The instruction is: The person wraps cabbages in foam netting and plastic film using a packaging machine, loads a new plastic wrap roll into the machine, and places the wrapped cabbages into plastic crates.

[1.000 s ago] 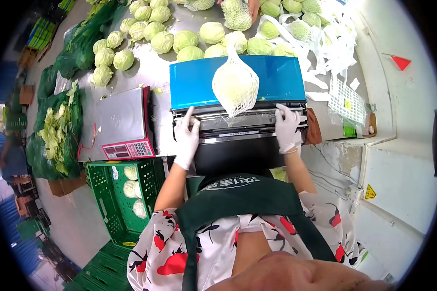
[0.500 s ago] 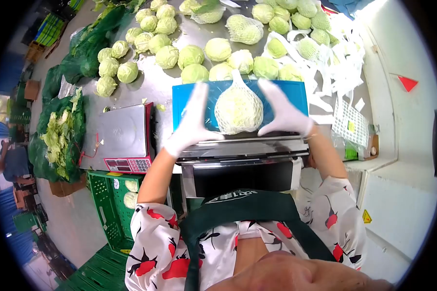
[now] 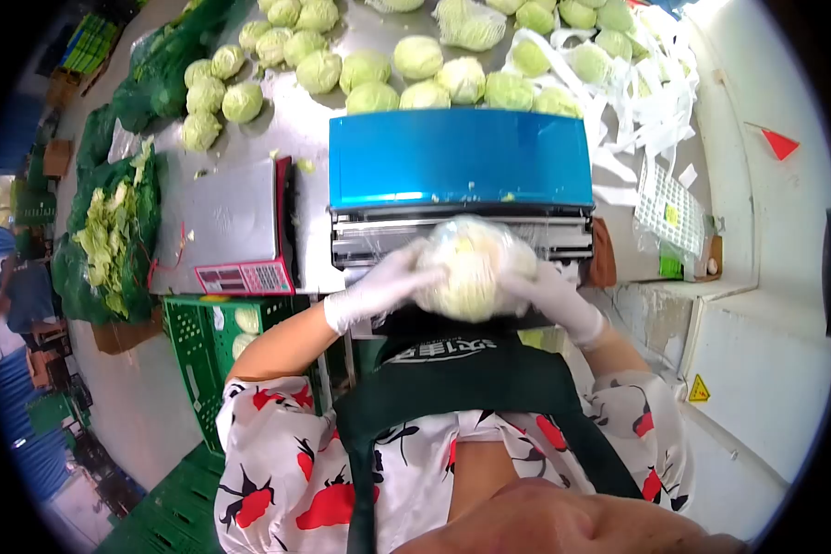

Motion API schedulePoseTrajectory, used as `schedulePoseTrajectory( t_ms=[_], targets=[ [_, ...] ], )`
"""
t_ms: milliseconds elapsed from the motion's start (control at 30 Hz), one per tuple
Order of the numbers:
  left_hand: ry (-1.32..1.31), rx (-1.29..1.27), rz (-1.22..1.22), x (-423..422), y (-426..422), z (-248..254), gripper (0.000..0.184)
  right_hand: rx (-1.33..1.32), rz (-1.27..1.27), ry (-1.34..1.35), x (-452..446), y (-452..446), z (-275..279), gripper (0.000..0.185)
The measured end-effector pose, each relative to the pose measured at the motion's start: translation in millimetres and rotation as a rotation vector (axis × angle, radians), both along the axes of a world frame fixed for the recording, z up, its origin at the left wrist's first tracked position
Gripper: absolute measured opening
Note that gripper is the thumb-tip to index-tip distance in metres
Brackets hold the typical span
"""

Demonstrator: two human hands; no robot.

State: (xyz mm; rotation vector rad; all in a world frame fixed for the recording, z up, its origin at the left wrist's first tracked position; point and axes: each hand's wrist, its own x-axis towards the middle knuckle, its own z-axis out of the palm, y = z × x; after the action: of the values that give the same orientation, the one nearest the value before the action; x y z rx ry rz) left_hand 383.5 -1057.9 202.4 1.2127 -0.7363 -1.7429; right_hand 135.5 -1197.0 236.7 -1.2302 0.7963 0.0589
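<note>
A pale cabbage (image 3: 473, 270), with clear film over it, is held between my two white-gloved hands near my apron. My left hand (image 3: 392, 284) presses its left side with the fingers. Around the right side curve the fingers of my right hand (image 3: 556, 297). Directly beyond the cabbage is a wrapping machine with a blue top (image 3: 462, 157) and a metal roller section (image 3: 379, 242). The cabbage hides part of the rollers and the machine's dark front.
Several loose cabbages (image 3: 365, 70) lie on the metal table behind the machine. White netting (image 3: 660, 102) is heaped at the right. On the left stand a scale (image 3: 226, 217), a green crate (image 3: 186, 355) and a green net sack of leaves (image 3: 111, 249). A person (image 3: 30, 300) is far left.
The netted cabbage has come from the blue top towards my body, now covered with film. My hands were spread apart around it and have closed on its sides.
</note>
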Motion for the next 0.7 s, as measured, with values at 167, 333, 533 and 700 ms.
schedulePoseTrajectory(
  t_ms=[167,333,533,700],
  targets=[
    [0.225,0.434,-0.282,-30.6,53.4,-31.6,0.070,0.290,0.007,0.225,-39.8,64.1,-27.6,0.068],
    [0.285,0.507,-0.123,-44.6,67.7,-76.1,0.076,0.492,0.012,0.322,-31.7,54.7,-67.4,0.064],
    [-0.120,0.103,0.209,-61.1,144.4,-94.7,0.049,-0.625,0.103,0.116,-98.9,87.5,-104.3,0.031],
    [-0.747,0.015,0.389,-57.5,149.3,-70.2,0.037,-0.552,-0.295,0.137,-103.4,99.6,-106.3,0.013]
  ],
)
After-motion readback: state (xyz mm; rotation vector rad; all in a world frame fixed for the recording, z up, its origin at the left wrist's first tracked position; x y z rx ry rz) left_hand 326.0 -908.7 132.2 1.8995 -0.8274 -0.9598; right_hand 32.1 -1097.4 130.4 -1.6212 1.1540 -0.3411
